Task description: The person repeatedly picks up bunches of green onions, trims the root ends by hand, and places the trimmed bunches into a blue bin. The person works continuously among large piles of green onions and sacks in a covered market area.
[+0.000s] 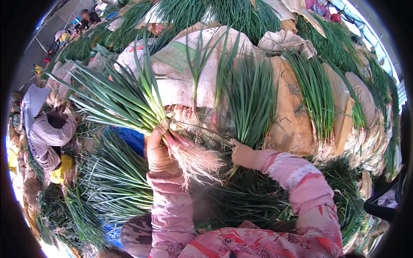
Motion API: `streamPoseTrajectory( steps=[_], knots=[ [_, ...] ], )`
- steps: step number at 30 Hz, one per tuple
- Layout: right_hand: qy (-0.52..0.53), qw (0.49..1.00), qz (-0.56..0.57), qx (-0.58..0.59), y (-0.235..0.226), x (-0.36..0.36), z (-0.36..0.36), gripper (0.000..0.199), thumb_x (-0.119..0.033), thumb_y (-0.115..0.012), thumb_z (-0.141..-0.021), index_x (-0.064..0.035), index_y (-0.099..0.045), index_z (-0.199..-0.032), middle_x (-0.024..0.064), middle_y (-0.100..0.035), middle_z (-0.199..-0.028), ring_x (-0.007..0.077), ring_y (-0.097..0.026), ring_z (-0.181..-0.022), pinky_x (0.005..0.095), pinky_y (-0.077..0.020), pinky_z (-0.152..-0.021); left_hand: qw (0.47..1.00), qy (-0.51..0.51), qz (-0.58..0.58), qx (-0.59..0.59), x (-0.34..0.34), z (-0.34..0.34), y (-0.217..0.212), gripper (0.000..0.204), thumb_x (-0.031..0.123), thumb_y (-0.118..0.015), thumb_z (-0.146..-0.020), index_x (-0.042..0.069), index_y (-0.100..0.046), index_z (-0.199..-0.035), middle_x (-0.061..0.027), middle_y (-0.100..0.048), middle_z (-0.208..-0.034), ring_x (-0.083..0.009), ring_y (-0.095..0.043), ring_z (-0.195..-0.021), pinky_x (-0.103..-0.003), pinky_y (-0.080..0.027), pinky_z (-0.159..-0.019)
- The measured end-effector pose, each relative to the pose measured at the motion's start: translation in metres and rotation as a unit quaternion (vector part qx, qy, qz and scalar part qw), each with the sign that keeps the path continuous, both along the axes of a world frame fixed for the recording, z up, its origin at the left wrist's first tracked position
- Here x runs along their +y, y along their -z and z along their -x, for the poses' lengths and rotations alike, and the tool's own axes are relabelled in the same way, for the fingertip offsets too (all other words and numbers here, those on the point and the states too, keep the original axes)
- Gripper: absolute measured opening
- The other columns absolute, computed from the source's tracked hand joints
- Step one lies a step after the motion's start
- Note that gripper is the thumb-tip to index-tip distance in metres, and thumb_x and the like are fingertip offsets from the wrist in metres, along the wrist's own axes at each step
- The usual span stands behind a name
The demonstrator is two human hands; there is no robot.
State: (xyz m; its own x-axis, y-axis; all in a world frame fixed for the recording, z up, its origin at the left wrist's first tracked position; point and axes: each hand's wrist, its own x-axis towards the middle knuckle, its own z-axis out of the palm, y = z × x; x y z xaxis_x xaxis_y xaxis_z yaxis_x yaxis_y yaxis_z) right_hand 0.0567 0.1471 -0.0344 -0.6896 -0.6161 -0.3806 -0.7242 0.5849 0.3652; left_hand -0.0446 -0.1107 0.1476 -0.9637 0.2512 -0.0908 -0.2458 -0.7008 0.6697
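Note:
My left hand [158,148], in a tan glove, is closed round the lower stalks of a bunch of green onions [144,114]. Their leaves fan out to the upper left, and pale roots hang to the lower right. My right hand [244,155], also gloved, pinches one end of a thin dark strand [204,129]. It runs from there to the bunch's stalks; whether it is a tie or a slim tool I cannot tell. Just beyond my right hand, another bunch of green onions [251,99] leans on the sacking.
Pale sacking [185,81] and brown cardboard [290,107] lie ahead, with more onion bunches [316,101] at the right. Loose onions [116,172] cover the ground before me, beside blue plastic [129,139]. Another person in a hat [35,101] crouches at the left.

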Motion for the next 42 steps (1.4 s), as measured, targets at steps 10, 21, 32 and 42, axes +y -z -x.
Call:
streamPoseTrajectory(
  steps=[10,21,32,42],
  knots=[
    [0.193,0.951,0.022,0.241,-0.166,0.103,0.055,0.072,-0.011,-0.069,-0.077,-0.0161,-0.046,-0.145,0.0060,-0.053,-0.138,0.0239,-0.046,-0.132,0.0505,-0.0250,-0.117,0.996,0.032,-0.013,-0.086,0.000,0.015,0.013,0.028,0.031,-0.062,-0.091,0.004,-0.063,-0.085,-0.0122,-0.062,-0.063,-0.0287,-0.063,-0.053,-0.042,-0.056,-0.054],
    [0.676,0.610,0.403,0.096,0.052,-0.068,-0.176,0.112,-0.046,-0.077,-0.078,0.0034,-0.012,-0.154,0.0303,-0.038,-0.149,0.0398,-0.038,-0.139,0.0437,-0.0315,-0.114,0.996,0.034,-0.010,-0.077,-0.013,-0.011,0.002,0.026,0.030,-0.062,-0.092,0.004,-0.062,-0.087,-0.0108,-0.062,-0.065,-0.0259,-0.062,-0.055,-0.039,-0.055,-0.055],
    [0.414,0.841,0.277,-0.210,-0.038,-0.051,-0.298,0.048,-0.016,-0.067,-0.076,-0.0107,-0.062,-0.123,0.0179,-0.069,-0.099,0.0378,-0.068,-0.092,0.0463,-0.0536,-0.084,0.994,0.054,-0.070,-0.068,-0.026,-0.039,-0.020,0.027,0.033,-0.061,-0.093,0.006,-0.063,-0.094,-0.0088,-0.062,-0.061,-0.0259,-0.062,-0.055,-0.040,-0.054,-0.057],
    [0.507,0.513,0.683,0.116,-0.039,-0.008,-0.121,0.074,-0.035,-0.074,-0.086,0.0000,-0.043,-0.144,0.0239,-0.058,-0.133,0.0347,-0.059,-0.120,0.0373,-0.0464,-0.101,0.996,0.047,0.036,-0.068,-0.029,-0.051,-0.025,0.026,0.028,-0.063,-0.090,0.003,-0.063,-0.092,-0.0108,-0.064,-0.067,-0.0245,-0.063,-0.056,-0.036,-0.054,-0.054]
  ],
)
